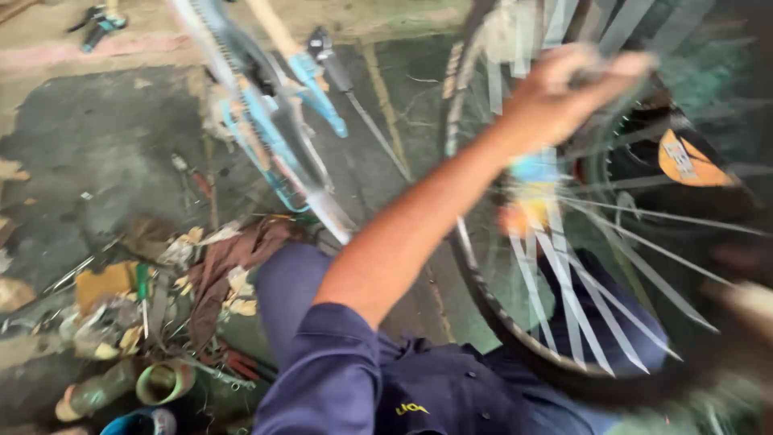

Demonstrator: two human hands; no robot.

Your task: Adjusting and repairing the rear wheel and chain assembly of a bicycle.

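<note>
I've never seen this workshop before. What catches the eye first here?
A spoked bicycle wheel fills the right side, blurred, with the person's left hand reaching up across its spokes. A light blue bicycle frame stands at upper centre, and cluttered tools and rags lie on the floor at lower left.

1. An orange, rounded tag (684, 157) shows through the spokes in the upper right part of the bicycle wheel (477, 278). It carries a small white rectangular sticker, which is too blurred to make out.
2. A blurred patch of blue, yellow and orange (525, 193) sits on the spokes near the middle of the wheel. It looks like a sticker or label, but its shape cannot be told.
3. An open green tin (163, 382) lies on its side on the floor, well to the left of the wheel and lower.
4. A blue can (138, 422) stands just below the green tin, at the bottom edge.
</note>
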